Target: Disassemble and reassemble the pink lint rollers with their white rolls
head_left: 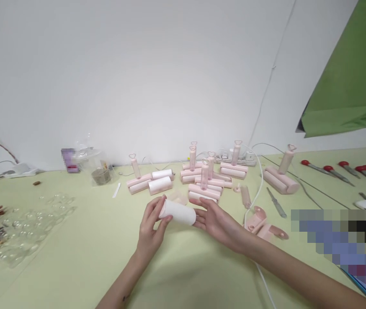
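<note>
A white paper roll point(179, 212) lies sideways between both my hands, just above the pale green table point(83, 240). My left hand point(151, 228) pinches its left end with thumb and fingers. My right hand point(213, 221) cups the right end from below, fingers curled around it. Directly behind the roll stands a cluster of pink lint rollers point(207, 178) with heart-topped handles, and two loose white rolls point(160, 182) lie to the left of them.
Loose pink roller parts point(262, 223) lie right of my right hand, a white cable point(256, 193) runs past them. Red-handled screwdrivers point(344, 171) line the far right. Clear plastic trays point(31, 223) cover the left side; a clear bag point(97, 167) sits behind.
</note>
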A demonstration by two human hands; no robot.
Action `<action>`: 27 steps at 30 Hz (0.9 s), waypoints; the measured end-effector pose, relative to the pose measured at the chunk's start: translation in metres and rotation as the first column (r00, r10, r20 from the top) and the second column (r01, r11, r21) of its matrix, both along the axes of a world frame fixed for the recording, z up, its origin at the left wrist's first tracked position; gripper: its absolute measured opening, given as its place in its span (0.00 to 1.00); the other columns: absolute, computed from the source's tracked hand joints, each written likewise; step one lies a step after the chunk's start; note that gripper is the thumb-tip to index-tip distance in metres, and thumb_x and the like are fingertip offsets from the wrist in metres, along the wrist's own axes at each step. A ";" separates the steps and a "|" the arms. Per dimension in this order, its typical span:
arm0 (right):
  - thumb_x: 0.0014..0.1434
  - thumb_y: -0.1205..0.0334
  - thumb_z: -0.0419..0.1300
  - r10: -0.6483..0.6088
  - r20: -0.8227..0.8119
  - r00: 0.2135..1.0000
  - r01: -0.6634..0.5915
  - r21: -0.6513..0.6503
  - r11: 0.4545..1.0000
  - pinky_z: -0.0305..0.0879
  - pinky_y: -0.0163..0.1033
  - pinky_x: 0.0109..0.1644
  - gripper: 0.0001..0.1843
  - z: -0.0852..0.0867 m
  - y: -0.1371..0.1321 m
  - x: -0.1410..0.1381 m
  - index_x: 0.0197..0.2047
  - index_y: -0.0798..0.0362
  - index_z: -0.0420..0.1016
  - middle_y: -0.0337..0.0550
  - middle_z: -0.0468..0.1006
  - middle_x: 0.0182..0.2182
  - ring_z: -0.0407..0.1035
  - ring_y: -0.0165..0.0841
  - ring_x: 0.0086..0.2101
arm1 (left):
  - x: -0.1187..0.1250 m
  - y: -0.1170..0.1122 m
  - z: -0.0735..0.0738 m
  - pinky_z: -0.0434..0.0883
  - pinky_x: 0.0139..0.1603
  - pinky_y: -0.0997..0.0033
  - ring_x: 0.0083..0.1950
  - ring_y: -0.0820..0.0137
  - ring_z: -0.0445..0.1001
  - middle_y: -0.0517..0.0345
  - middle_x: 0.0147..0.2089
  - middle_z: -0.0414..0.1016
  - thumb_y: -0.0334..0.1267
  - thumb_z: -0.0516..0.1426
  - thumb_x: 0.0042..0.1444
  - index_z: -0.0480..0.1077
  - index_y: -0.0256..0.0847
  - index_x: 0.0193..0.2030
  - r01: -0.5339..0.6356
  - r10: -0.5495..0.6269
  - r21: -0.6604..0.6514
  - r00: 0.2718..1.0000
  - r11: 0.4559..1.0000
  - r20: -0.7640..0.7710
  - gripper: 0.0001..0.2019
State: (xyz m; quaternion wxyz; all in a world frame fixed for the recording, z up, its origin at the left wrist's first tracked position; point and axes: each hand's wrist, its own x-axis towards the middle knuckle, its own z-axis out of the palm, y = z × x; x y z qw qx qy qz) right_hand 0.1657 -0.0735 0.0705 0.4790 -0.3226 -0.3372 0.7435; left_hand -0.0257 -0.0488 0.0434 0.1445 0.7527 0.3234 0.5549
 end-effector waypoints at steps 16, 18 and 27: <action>0.45 0.50 0.64 0.021 0.357 0.934 -0.106 0.221 0.970 0.52 0.44 0.55 0.47 -0.009 -0.012 -0.006 0.62 0.50 0.43 0.48 0.63 0.51 0.58 0.39 0.51 | 0.014 -0.015 -0.017 0.70 0.43 0.67 0.53 0.62 0.63 0.42 0.51 0.59 0.26 0.52 0.54 0.49 0.42 0.61 0.095 0.021 0.406 0.962 0.909 -0.271 0.28; 0.39 0.52 0.68 0.030 0.457 0.889 -0.160 0.250 0.955 0.54 0.44 0.54 0.56 -0.010 -0.014 -0.007 0.63 0.50 0.36 0.49 0.63 0.50 0.58 0.40 0.51 | 0.016 -0.020 -0.019 0.69 0.45 0.64 0.53 0.61 0.63 0.43 0.52 0.61 0.25 0.52 0.53 0.51 0.43 0.60 0.138 -0.019 0.403 0.958 0.905 -0.285 0.28; 0.34 0.52 0.69 -0.254 0.713 0.654 -0.251 0.521 0.816 0.54 0.49 0.53 0.61 0.019 -0.023 0.004 0.62 0.42 0.31 0.49 0.49 0.58 0.52 0.45 0.54 | 0.032 -0.024 0.029 0.67 0.46 0.58 0.53 0.57 0.64 0.49 0.54 0.64 0.58 0.47 0.51 0.50 0.50 0.59 0.500 -0.097 -0.585 0.807 0.638 0.583 0.31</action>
